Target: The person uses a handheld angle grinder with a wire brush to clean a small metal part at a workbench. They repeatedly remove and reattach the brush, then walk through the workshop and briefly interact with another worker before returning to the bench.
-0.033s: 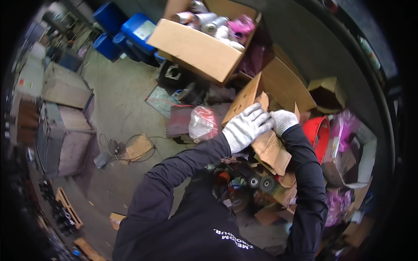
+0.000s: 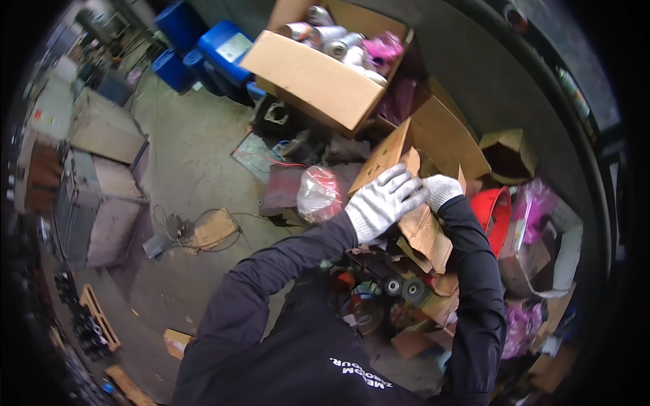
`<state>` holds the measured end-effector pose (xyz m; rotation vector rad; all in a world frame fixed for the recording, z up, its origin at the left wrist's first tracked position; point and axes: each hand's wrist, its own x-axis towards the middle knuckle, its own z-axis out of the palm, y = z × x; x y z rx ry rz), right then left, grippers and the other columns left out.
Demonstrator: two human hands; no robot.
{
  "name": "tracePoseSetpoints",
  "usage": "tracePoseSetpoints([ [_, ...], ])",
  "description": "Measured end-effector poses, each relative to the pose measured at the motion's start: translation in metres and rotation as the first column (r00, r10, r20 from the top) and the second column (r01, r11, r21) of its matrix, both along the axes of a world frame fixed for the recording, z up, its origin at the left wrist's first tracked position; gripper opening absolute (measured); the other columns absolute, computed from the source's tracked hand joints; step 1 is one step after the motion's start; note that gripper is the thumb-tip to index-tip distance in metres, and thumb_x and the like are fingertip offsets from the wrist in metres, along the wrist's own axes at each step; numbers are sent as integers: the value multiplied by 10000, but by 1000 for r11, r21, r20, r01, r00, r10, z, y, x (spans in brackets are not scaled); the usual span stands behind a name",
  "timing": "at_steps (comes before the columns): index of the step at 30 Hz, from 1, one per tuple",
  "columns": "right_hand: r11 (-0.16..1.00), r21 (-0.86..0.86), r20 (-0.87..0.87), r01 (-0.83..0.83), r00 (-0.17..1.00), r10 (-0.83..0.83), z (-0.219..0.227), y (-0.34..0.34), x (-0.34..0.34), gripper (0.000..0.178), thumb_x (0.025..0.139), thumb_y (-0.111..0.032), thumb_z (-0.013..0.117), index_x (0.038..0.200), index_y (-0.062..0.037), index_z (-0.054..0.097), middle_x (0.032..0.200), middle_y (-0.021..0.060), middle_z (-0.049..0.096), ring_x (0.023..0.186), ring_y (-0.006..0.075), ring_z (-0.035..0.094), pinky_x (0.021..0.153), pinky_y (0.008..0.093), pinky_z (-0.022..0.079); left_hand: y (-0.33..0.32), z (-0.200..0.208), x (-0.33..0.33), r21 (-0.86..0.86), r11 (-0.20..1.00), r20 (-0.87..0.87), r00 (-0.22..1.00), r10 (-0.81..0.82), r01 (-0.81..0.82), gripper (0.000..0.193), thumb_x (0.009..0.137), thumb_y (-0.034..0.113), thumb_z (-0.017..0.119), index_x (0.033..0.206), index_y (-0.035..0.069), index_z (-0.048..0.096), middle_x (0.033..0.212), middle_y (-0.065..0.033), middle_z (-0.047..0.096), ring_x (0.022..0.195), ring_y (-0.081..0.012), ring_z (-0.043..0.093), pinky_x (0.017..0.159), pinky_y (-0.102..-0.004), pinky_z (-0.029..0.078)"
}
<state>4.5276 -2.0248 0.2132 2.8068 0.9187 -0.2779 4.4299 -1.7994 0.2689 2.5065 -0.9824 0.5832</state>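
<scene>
Both my hands wear pale knitted work gloves and meet over a torn brown cardboard piece (image 2: 425, 233) by an open cardboard box (image 2: 447, 135). My left hand (image 2: 384, 201) is laid across the crumpled piece, its fingers bent over it and pointing right; its thumb is hidden. Close beside its fingertips, my right hand (image 2: 442, 189) is closed at the cardboard's edge, with most fingers out of sight. The piece hangs down between my forearms, creased and ragged at its lower end.
A larger carton (image 2: 311, 78) full of spray cans and pink plastic stands beyond. Nearby are a red round-rimmed object (image 2: 497, 220), a clear plastic bag (image 2: 319, 193), and metal parts with rollers (image 2: 414, 288). Blue drums (image 2: 227, 49) stand far left; a cable (image 2: 237, 233) lies on the floor.
The whole view has shifted slightly, so the surroundings sit a little differently in it. My hands keep the same place on the cardboard.
</scene>
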Motion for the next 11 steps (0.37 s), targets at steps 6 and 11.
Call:
tracePoseSetpoints([
  [6, 987, -120, 28, -110, 993, 114, -49, -22, 41, 235, 903, -132, 515, 874, -37, 728, 920, 226, 711, 872, 365, 706, 747, 454, 565, 45, 10, -190, -144, 920, 39, 927, 373, -364, 492, 787, 147, 599, 1276, 97, 610, 1260, -100, 591, 1211, -288, 551, 1102, -458, 399],
  [11, 812, 583, -308, 16, 930, 202, -138, 3, 174, 268, 903, -142, 577, 1129, -75, 705, 854, 171, 735, 774, 298, 718, 701, 420, 561, 93, -31, -428, 98, 733, -117, 724, 680, -673, 553, 741, 151, 699, 1283, 111, 599, 1221, -123, 607, 1200, -278, 558, 1113, -475, 387],
])
